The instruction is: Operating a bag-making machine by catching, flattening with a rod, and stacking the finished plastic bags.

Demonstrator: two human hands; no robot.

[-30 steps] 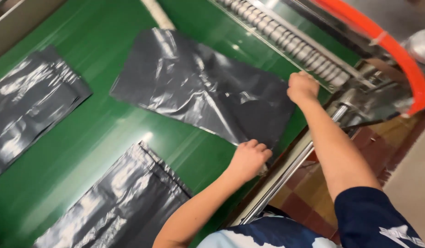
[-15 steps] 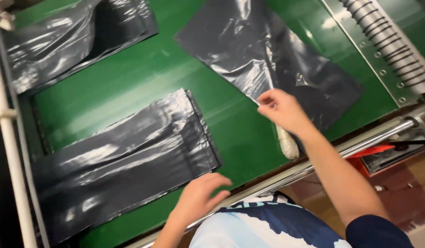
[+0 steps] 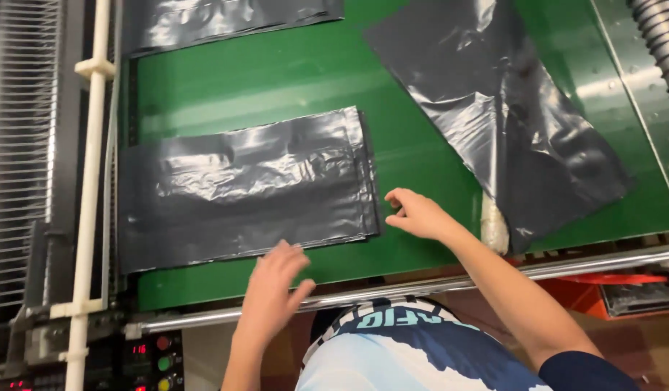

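Bag stack [image 3: 247,192]: black, flat on green belt [image 3: 276,80]. Left hand [image 3: 273,289]: grip apart, fingers spread, at stack's near edge. Right hand [image 3: 417,213]: grip loosely apart, empty, just beside stack's right end. Second bag [image 3: 501,108]: skewed, right.

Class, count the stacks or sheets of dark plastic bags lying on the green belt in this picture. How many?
3: one stack before both hands, one at the top edge, cut off, one sheet lying askew at right. More may lie outside the frame.

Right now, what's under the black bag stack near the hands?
The black bag stack lies flat on the green belt, which shows all round it. Whatever sits directly beneath is covered. The left hand and right hand reach its near corner.
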